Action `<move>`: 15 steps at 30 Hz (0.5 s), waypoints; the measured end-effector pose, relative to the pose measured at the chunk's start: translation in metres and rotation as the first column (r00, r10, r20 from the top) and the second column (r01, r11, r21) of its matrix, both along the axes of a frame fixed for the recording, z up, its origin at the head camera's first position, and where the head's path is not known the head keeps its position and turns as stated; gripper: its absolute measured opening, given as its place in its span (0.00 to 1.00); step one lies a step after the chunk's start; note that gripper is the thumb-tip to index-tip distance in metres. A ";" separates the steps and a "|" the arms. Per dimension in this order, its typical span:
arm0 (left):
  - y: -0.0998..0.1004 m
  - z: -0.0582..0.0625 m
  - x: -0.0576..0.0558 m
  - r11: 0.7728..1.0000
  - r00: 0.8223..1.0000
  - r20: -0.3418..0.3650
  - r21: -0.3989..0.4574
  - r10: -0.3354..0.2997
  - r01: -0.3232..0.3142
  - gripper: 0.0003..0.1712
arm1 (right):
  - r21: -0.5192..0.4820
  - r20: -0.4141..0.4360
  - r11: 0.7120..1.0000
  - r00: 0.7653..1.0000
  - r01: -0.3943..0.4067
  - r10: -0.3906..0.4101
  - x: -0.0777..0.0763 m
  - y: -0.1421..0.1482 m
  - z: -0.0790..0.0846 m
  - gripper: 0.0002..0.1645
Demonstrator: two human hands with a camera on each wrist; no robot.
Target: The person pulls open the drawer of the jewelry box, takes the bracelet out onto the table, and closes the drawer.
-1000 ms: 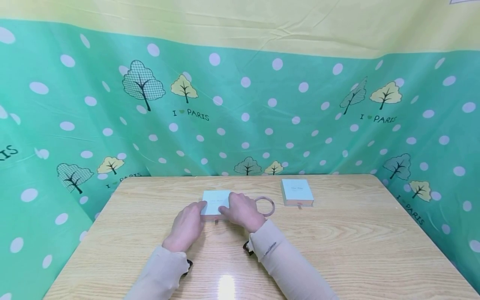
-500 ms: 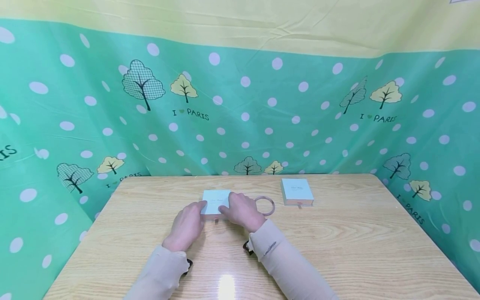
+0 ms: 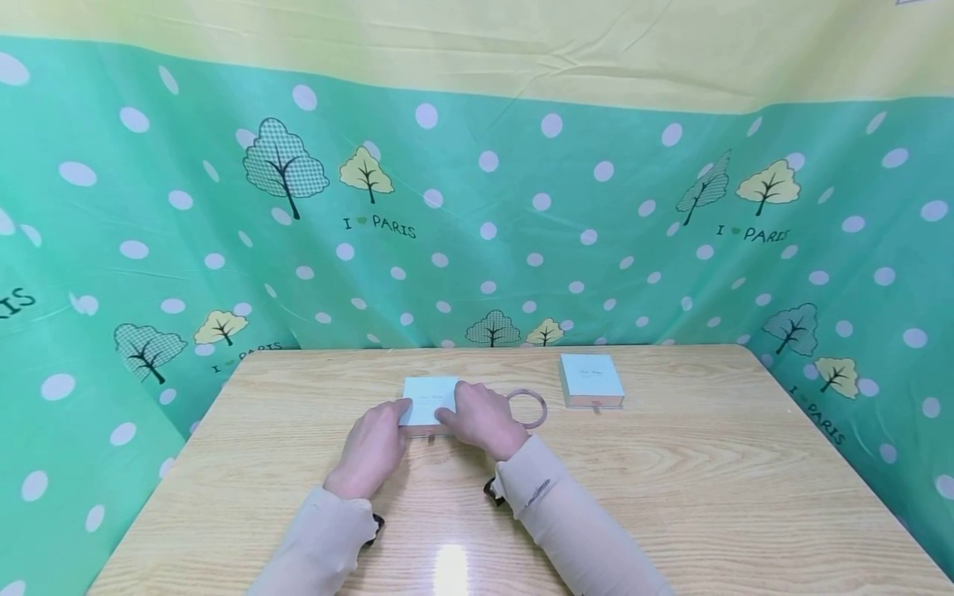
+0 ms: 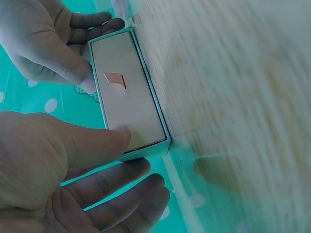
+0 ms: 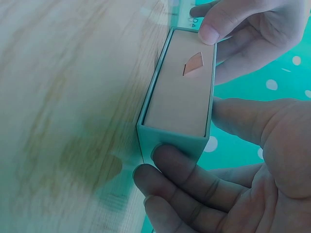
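Observation:
A light blue drawer-style gift box (image 3: 428,400) lies on the wooden table between my two hands. Its pale pink drawer front (image 4: 129,107) faces me, pushed in level with the sleeve, and a small ribbon tab (image 5: 194,64) sticks out of it. My left hand (image 3: 373,447) grips the box's left end, the thumb over the front edge and the fingers along the side. At the right end my right hand (image 3: 484,418) holds it, thumb on the lid and fingertips against the side wall. The underside is hidden.
Just right of my right hand lies a mauve ring (image 3: 544,410). A second light blue box (image 3: 592,375) with a pink front stands farther back on the right. Behind the wooden table (image 3: 671,497) hangs a green dotted curtain (image 3: 477,248).

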State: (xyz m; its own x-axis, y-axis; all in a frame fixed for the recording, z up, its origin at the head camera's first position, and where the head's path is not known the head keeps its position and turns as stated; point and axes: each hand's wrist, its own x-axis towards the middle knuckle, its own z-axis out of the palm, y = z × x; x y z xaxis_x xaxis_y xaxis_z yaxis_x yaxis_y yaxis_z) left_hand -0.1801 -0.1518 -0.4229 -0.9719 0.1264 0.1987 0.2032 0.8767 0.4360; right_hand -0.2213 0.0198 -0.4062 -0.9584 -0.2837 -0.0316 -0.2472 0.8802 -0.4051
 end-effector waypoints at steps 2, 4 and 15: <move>0.000 0.001 0.000 1.000 1.000 0.011 0.004 0.003 -0.003 0.24 | 0.001 0.001 1.000 1.000 0.001 -0.001 0.000 0.000 0.001 0.23; 0.001 0.001 0.001 1.000 1.000 0.017 0.005 0.005 -0.005 0.24 | 0.001 0.004 1.000 1.000 0.003 -0.003 0.001 0.000 0.001 0.23; 0.000 0.001 0.003 1.000 1.000 -0.017 -0.014 -0.012 0.012 0.24 | -0.013 0.007 1.000 1.000 0.007 -0.007 0.003 0.001 0.003 0.21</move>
State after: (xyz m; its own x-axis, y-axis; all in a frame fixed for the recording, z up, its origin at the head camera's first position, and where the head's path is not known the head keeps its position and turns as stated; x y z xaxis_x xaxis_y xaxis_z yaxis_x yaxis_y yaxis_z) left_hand -0.1775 -0.1520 -0.4218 -0.9668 0.1407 0.2134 0.2209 0.8801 0.4203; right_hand -0.2180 0.0212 -0.4029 -0.9602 -0.2773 -0.0344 -0.2381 0.8765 -0.4183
